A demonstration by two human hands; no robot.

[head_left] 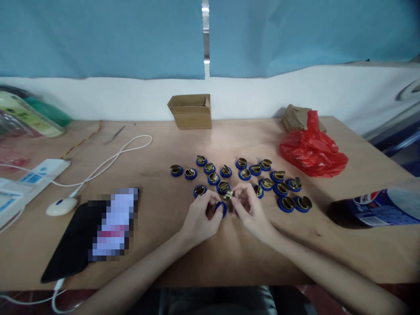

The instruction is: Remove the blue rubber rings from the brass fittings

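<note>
My left hand (pixel 201 217) is closed around a small blue ring (pixel 222 208), pinched between thumb and fingers. My right hand (pixel 249 209) pinches a small brass metal piece (pixel 229 195) just above and right of that ring. Both hands meet near the middle of the wooden table (pixel 164 262). Behind them lie several finished blue rings with brass inserts (pixel 256 170), spread in loose rows.
A small open cardboard box (pixel 191 111) stands at the back. A red plastic bag (pixel 311 151) lies right of the pieces, a dark cola bottle (pixel 377 208) at the right edge. To the left lie a black pad (pixel 70 245), a white mouse (pixel 61 206), cable and power strip (pixel 42 171).
</note>
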